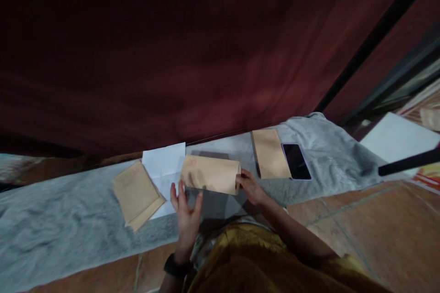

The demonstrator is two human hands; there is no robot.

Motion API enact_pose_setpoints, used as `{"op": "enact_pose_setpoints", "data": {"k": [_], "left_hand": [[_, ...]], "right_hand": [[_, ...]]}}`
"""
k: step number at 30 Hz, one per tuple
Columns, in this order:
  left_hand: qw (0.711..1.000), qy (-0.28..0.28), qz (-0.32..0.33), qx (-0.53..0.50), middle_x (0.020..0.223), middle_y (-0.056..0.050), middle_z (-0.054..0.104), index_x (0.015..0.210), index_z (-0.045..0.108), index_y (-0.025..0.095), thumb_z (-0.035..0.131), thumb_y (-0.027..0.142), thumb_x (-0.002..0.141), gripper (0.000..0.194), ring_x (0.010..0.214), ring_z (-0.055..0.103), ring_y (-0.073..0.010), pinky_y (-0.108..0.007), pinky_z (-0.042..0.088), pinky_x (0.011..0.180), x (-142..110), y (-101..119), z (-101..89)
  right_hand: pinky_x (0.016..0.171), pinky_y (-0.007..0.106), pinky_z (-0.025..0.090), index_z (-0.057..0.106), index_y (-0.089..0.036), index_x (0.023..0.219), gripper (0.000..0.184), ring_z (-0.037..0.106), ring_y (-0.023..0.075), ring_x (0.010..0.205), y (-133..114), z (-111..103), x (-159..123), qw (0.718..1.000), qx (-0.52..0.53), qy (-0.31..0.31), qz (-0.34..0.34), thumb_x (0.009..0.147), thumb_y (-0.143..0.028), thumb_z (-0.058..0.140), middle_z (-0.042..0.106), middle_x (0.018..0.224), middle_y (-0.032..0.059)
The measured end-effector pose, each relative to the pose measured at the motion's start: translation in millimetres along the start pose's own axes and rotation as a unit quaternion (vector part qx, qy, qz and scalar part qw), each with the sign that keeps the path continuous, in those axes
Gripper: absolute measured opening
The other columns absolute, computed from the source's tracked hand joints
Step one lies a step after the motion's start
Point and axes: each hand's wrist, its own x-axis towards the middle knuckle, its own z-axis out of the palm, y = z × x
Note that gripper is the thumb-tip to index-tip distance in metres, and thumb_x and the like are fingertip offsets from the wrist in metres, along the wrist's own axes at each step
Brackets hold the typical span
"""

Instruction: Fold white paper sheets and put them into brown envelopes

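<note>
A brown paper envelope (pixel 211 174) is raised in front of me, its right end pinched in my right hand (pixel 252 187). My left hand (pixel 186 213) is near the envelope's left end, its fingers spread and nothing in it. Left of that hand lies a white sheet of paper (pixel 164 165) with fold creases. A small pile of brown envelopes (pixel 137 194) overlaps the sheet's left edge. Right of my right hand rests a neat stack of brown envelopes (pixel 271 153). A dark band is around my left wrist.
A grey plush cloth (pixel 68 219) covers the long narrow surface. Beside the envelope stack lies a phone (pixel 296 161) with a dark screen. A dark red curtain (pixel 206 64) hangs behind. At right are a black bar (pixel 409 162) and a white board (pixel 400 139). Tiles (pixel 385 224) form the floor.
</note>
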Motion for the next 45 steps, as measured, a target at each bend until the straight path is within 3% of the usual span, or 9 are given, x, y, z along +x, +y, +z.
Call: {"op": "enact_pose_setpoints", "data": {"k": [5,7,10,18,25,30,34,40,45], "left_hand": [[0.877,-0.078,-0.291,-0.375,0.136,-0.013,0.065,0.144,0.048,0.026,0.066,0.049,0.090,0.061,0.128,0.063,-0.0287,-0.049,0.053,0.105,-12,6,19.9],[0.805,-0.134,-0.329,-0.475,0.124,-0.010,0.072,0.129,0.060,0.023,0.077,0.042,0.083,0.053,0.115,0.070,-0.0268,-0.045,0.057,0.099,-12,19,29.6],[0.770,-0.128,-0.331,-0.531,0.120,-0.006,0.074,0.114,0.067,0.022,0.087,0.029,0.071,0.048,0.107,0.072,-0.0223,-0.036,0.058,0.092,-6,37,42.3],[0.817,-0.208,-0.291,-0.453,0.110,-0.009,0.077,0.109,0.068,0.016,0.083,0.021,0.057,0.055,0.101,0.072,-0.0267,-0.034,0.056,0.079,39,31,44.5],[0.854,-0.280,-0.237,-0.368,0.102,-0.004,0.078,0.114,0.065,0.019,0.070,0.018,0.056,0.058,0.098,0.072,-0.0262,-0.036,0.056,0.083,61,16,37.7],[0.903,-0.317,-0.198,-0.211,0.088,-0.002,0.075,0.129,0.056,0.016,0.064,0.014,0.069,0.061,0.084,0.073,-0.0232,-0.036,0.056,0.081,71,10,33.3],[0.968,-0.216,-0.058,0.110,0.103,-0.010,0.073,0.135,0.053,0.014,0.061,0.016,0.085,0.051,0.097,0.072,-0.0277,-0.040,0.056,0.086,63,11,35.7],[0.928,-0.164,0.238,0.234,0.157,-0.017,0.046,0.150,0.044,0.015,0.043,0.032,0.104,0.049,0.148,0.041,-0.0296,-0.047,0.037,0.119,58,14,78.3],[0.894,-0.203,0.299,0.264,0.167,-0.011,0.033,0.159,0.035,0.018,0.033,0.043,0.107,0.058,0.157,0.025,-0.0269,-0.051,0.021,0.128,94,13,124.0]], "right_hand": [[0.074,0.031,0.054,0.073,-0.020,0.095,0.036,0.070,0.0249,0.090,5,13,-8,1.000,0.023,0.013,-0.002,0.066,-0.041,0.068,0.078,0.095,0.0062],[0.077,0.032,0.054,0.072,-0.021,0.096,0.036,0.069,0.0255,0.093,7,18,-13,1.000,0.029,0.008,-0.002,0.066,-0.040,0.067,0.078,0.099,0.0065],[0.080,0.033,0.055,0.070,-0.023,0.097,0.035,0.068,0.0263,0.096,7,19,-19,1.000,0.023,-0.003,0.002,0.067,-0.039,0.066,0.077,0.102,0.0055],[0.072,0.036,0.056,0.066,-0.025,0.088,0.033,0.065,0.0250,0.084,13,-11,-14,0.999,-0.038,-0.002,0.003,0.064,-0.047,0.073,0.070,0.081,0.0013],[0.071,0.037,0.060,0.065,-0.024,0.111,0.031,0.068,0.0222,0.078,35,-30,-9,0.976,-0.169,0.005,-0.140,0.086,-0.041,0.059,0.071,0.091,0.0046],[0.100,0.046,0.056,0.066,-0.024,0.125,0.032,0.066,0.0260,0.113,27,-35,-15,0.838,-0.451,-0.052,-0.303,0.101,-0.028,0.046,0.070,0.123,0.0107],[0.115,0.050,0.046,0.059,-0.022,0.141,0.040,0.053,0.0266,0.137,24,-27,-18,0.729,-0.561,-0.139,-0.368,0.104,-0.024,0.045,0.059,0.148,0.0098],[0.118,0.051,0.044,0.057,-0.020,0.144,0.042,0.052,0.0272,0.138,28,-23,-15,0.687,-0.607,-0.139,-0.375,0.102,-0.023,0.049,0.057,0.150,0.0109],[0.116,0.052,0.045,0.058,-0.022,0.143,0.043,0.055,0.0266,0.135,23,-23,-14,0.694,-0.592,-0.153,-0.379,0.101,-0.022,0.050,0.060,0.147,0.0111]]}}
